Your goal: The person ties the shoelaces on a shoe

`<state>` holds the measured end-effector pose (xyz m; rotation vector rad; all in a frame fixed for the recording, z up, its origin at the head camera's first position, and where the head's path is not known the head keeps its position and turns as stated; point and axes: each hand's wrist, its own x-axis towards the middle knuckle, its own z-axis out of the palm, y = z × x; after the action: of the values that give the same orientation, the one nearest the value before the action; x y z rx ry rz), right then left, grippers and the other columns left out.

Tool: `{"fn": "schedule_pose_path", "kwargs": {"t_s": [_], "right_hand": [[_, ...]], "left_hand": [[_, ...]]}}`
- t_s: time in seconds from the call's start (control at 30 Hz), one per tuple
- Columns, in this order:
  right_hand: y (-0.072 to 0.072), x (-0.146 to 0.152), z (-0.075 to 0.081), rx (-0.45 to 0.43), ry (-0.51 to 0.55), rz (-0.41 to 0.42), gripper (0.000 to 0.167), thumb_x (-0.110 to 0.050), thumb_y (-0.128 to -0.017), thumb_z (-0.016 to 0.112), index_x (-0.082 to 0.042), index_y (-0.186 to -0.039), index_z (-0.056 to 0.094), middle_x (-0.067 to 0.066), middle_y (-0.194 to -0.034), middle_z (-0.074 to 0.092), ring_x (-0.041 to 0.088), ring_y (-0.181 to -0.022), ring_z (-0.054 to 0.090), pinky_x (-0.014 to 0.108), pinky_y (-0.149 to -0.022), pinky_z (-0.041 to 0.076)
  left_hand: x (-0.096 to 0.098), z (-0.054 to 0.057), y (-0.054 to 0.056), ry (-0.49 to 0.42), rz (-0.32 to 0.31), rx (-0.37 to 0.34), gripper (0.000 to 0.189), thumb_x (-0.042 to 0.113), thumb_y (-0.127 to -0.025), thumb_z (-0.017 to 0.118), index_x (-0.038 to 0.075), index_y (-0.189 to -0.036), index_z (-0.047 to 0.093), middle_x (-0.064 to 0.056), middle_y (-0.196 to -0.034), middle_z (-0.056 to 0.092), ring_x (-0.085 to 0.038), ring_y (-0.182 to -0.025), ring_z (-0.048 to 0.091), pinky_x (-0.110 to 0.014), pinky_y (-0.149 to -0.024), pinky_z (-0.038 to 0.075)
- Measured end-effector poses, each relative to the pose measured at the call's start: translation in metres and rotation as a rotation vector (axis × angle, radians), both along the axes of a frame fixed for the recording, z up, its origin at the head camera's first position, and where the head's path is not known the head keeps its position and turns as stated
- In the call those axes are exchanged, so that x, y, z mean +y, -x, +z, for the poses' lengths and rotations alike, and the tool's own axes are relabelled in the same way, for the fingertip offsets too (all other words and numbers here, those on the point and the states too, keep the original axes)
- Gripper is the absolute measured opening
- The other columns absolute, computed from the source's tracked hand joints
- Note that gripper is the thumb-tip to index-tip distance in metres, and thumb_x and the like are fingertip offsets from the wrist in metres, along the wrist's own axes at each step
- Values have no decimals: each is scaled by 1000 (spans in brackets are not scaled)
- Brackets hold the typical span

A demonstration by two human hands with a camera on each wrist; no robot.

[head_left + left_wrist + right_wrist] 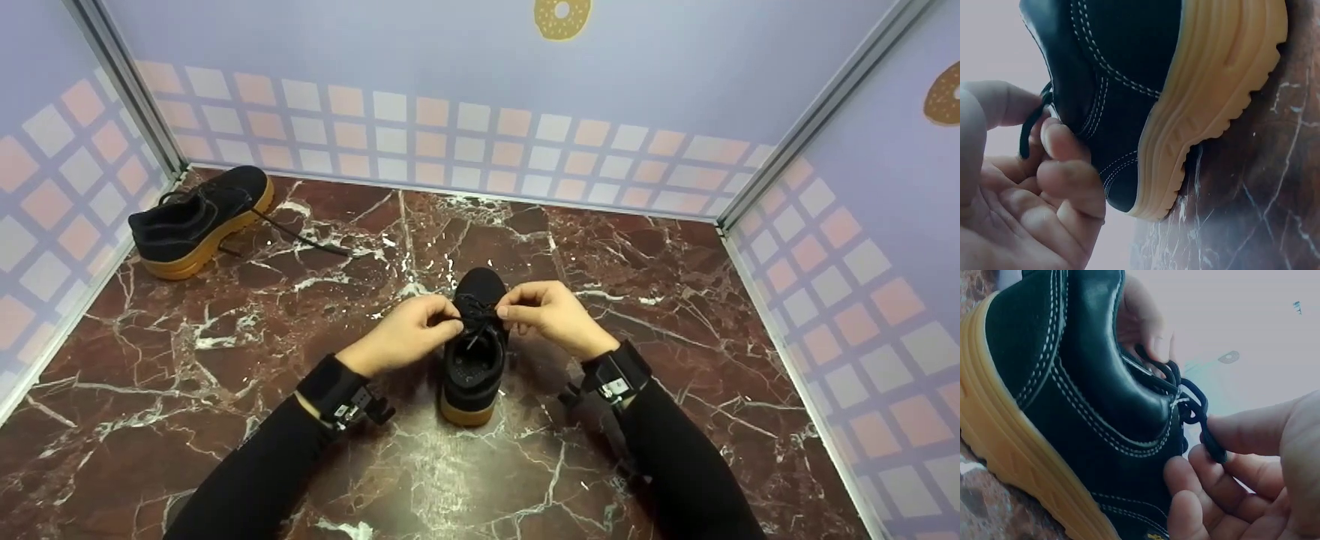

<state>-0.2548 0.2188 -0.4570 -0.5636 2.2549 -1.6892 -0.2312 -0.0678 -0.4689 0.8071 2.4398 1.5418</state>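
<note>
A black shoe (pixel 472 367) with a tan sole stands on the marbled surface, toe pointing away from me. Its dark lace (pixel 1193 396) is looped in a bow over the tongue. From the left side, my left hand (pixel 409 334) pinches a part of the lace between thumb and forefinger. On the opposite side my right hand (pixel 551 315) pinches another loop of it, a lace end (pixel 1216 450) poking out past the thumb in the right wrist view. In the left wrist view a short lace piece (pixel 1028 135) hangs by the left thumb.
A second black shoe (pixel 202 221) with a tan sole stands at the far left by the wall, its loose lace (pixel 304 238) trailing right across the brown marbled surface (pixel 637 450). Pale purple panels (pixel 480 75) with checks enclose the back and both sides.
</note>
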Motion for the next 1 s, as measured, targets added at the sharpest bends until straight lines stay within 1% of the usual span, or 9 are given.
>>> {"fn": "schedule_pose_path", "kwargs": {"t_s": [0.13, 0.23, 0.3, 0.4, 0.57, 0.7, 0.8, 0.87, 1.0], "right_hand": [[-1, 0, -2, -40, 73, -19, 14, -12, -101, 78, 1, -102, 79, 21, -90, 75, 18, -70, 67, 34, -65, 60], [-3, 1, -6, -89, 150, -36, 10, -7, -99, 76, 3, -100, 77, 30, -93, 73, 21, -72, 69, 32, -66, 62], [-4, 2, -9, -124, 198, -53, 7, -4, -98, 74, 3, -99, 76, 33, -95, 73, 22, -73, 71, 32, -68, 63], [-5, 3, -12, -164, 247, -74, 5, -1, -98, 72, 2, -98, 76, 30, -96, 74, 22, -76, 74, 34, -71, 66], [-5, 4, -16, -178, 303, -66, 6, -1, -101, 70, 3, -100, 74, 18, -93, 77, 23, -81, 77, 36, -76, 67], [-7, 7, -18, -195, 372, -59, 9, 0, -102, 68, 9, -103, 70, 21, -92, 76, 25, -82, 78, 36, -75, 68], [-8, 8, -20, -218, 423, -67, 10, 2, -102, 66, 13, -104, 68, 22, -93, 75, 26, -82, 78, 36, -75, 68], [-9, 8, -21, -225, 434, -64, 10, 3, -101, 65, 12, -104, 67, 21, -94, 74, 26, -82, 78, 36, -76, 68], [-8, 5, -22, -200, 392, -38, 7, 3, -102, 65, 8, -105, 68, 17, -97, 73, 23, -83, 76, 36, -78, 68]], "left_hand": [[-1, -1, 1, -23, -15, -70, 12, 14, -108, 65, 3, -109, 71, -3, -91, 65, -12, -67, 60, -29, -64, 56], [-4, -3, 3, -65, -48, -137, 12, 12, -109, 63, 1, -111, 68, -8, -83, 64, -17, -53, 60, -32, -51, 58], [-5, -6, 5, -89, -70, -158, 12, 10, -110, 62, 0, -111, 67, -10, -81, 66, -20, -54, 64, -36, -53, 60], [-7, -9, 7, -135, -106, -195, 11, 9, -111, 60, -1, -110, 66, -12, -80, 66, -24, -58, 67, -39, -56, 61], [-9, -15, 10, -283, -153, -303, 10, 4, -111, 58, -3, -107, 64, -9, -83, 62, -20, -61, 66, -39, -61, 64], [-10, -18, 12, -380, -188, -395, 8, 1, -111, 58, -4, -106, 63, -9, -86, 60, -18, -63, 66, -35, -63, 65], [-11, -19, 13, -401, -194, -445, 8, 2, -111, 58, -2, -106, 63, -9, -88, 60, -17, -64, 67, -33, -64, 65], [-12, -18, 12, -389, -192, -448, 8, 2, -111, 58, -2, -107, 63, -9, -88, 60, -18, -64, 67, -34, -65, 65], [-11, -12, 9, -321, -185, -370, 10, 5, -111, 59, -4, -110, 63, -8, -85, 59, -20, -63, 64, -35, -62, 62]]}}
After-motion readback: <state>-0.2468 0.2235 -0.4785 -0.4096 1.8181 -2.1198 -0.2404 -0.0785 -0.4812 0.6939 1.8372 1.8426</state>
